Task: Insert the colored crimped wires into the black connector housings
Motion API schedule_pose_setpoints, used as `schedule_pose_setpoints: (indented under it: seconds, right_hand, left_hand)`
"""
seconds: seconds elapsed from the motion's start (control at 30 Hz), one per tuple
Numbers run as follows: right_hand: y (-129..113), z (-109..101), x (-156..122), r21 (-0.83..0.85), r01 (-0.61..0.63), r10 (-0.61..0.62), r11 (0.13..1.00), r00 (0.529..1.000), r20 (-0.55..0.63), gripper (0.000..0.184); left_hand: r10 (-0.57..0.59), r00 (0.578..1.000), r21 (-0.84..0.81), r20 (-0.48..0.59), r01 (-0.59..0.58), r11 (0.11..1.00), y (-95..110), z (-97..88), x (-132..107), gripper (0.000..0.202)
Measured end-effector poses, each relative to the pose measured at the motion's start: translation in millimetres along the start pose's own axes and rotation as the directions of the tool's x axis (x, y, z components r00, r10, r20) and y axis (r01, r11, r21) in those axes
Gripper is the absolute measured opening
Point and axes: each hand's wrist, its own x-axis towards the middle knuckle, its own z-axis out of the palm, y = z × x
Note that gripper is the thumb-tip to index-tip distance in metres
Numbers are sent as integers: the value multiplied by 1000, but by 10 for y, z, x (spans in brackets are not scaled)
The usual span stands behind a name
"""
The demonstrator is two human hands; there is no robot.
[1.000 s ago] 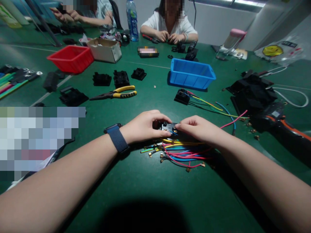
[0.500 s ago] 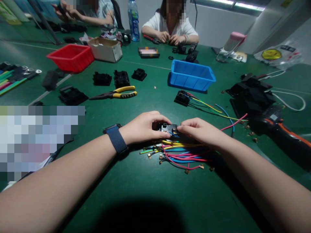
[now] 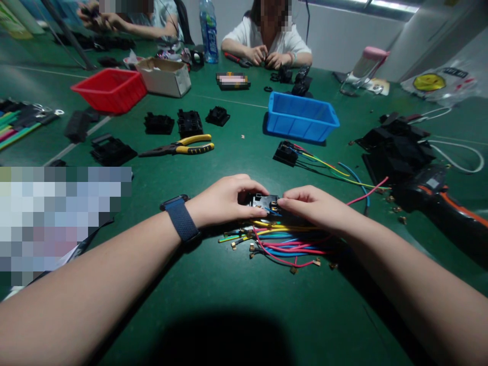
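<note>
Between the fingers and thumb of my left hand is a small black plastic housing with brass-coloured contacts and a short length of blue wire on it. The thumb and fingertips of my right hand are pinched together at the housing's right end. What those fingertips hold there is too small and covered to make out. Just below both hands, a bundle of coloured wires with metal terminals lies on the green table. Part of the bundle is hidden under my right hand.
Beyond my hands are yellow-handled pliers, a blue bin, a wired black housing and several other black housings. A red bin stands back left. At right lies a black-and-orange tool. Two people sit across the table.
Both hands keep the same hold on the housing, with hardly any movement. The view has shifted very slightly. Across the table, the hands of the person at the far left have moved a little.
</note>
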Motion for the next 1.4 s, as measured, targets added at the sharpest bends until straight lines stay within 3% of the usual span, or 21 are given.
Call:
schedule_pose_setpoints:
  seconds: [0.3,0.83,1.03,1.4]
  right_hand:
    - [12,-28,-6,2,18,-18,1000,1000,-1,26]
    - [23,-3,-20,-15,26,-27,1000,999,-35,27]
    - [31,-8,-34,-110,77,-90,991,988,-124,15]
    - [44,-58,-26,-69,47,-48,996,999,-2,25]
  left_hand:
    - [-14,1000,9,16,14,1000,7,1,-11,39]
    - [33,999,49,6,-33,998,0,7,-18,38]
    - [38,999,32,3,-38,999,4,1,-24,38]
    - [30,997,18,76,-31,999,16,-65,-39,38]
